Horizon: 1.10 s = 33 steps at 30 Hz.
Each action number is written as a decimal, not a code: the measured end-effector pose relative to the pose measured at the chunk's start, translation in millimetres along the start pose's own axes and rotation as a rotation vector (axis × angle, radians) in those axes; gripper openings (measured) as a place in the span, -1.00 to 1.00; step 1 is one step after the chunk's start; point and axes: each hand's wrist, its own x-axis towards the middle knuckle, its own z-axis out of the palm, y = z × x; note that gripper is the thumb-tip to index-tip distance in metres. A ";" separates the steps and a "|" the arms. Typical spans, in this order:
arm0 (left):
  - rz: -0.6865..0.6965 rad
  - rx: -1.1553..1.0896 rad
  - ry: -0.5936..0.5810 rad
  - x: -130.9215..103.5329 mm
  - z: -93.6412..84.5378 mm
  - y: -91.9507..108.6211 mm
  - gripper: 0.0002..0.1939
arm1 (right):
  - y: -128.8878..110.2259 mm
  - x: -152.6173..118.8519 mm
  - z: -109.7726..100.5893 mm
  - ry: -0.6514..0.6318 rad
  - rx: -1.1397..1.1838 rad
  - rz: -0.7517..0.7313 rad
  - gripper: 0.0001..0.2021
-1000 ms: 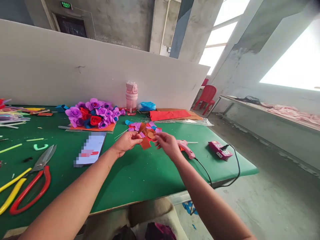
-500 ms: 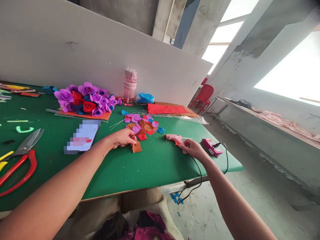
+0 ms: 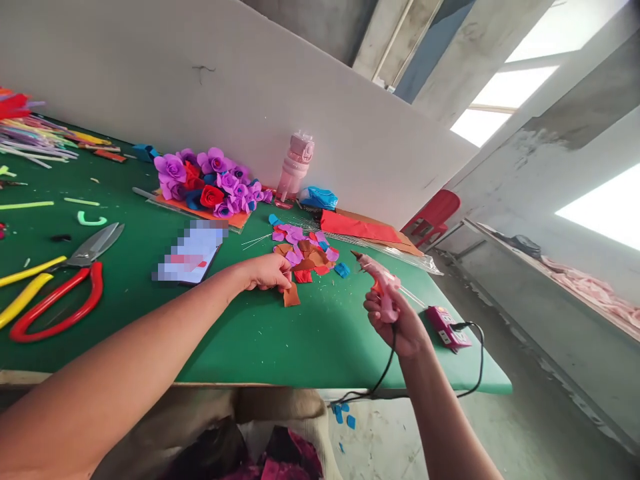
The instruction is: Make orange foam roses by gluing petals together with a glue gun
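Note:
My left hand [image 3: 270, 272] is closed in a pinch, with a small brown piece [image 3: 291, 295] of paper or cloth at its fingertips. The fingers hide the piece's upper edge. Just beyond lies a pile of purple, red and brown petal-shaped pieces [image 3: 313, 255]. My right hand [image 3: 395, 320] wraps round the handle of a pink glue gun [image 3: 383, 280], whose nozzle points up and left toward the pile. A black cord hangs from the gun's grip. One small blue piece [image 3: 342, 269] lies between the pile and the nozzle.
Left are a phone [image 3: 193, 253], shears with red handles [image 3: 85, 300] and a bunch of purple, red and blue flowers [image 3: 215, 180]. A pink bottle [image 3: 296, 167] stands by the white board. Red sheets [image 3: 357, 227] lie behind the pile. A magenta box [image 3: 449, 328] sits at right.
My right hand has lifted the glue gun off the table and tilted it nozzle up, its grip now fully in the hand. My left hand keeps its pinch. The view has shifted.

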 end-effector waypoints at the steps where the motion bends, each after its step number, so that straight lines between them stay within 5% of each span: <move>1: -0.004 0.001 0.006 0.1 0.6 -0.3 -0.84 | -0.3 -0.5 5.3 -0.002 -0.044 -0.018 -0.74; 13: 0.047 -0.045 0.036 -1.1 3.7 -3.2 -0.84 | -14.9 -27.4 59.8 -0.339 -1.018 -0.127 -0.62; 33: 0.094 -0.021 0.014 6.6 0.9 -13.3 -0.87 | -16.2 -24.5 70.7 -0.407 -1.203 -0.199 -0.70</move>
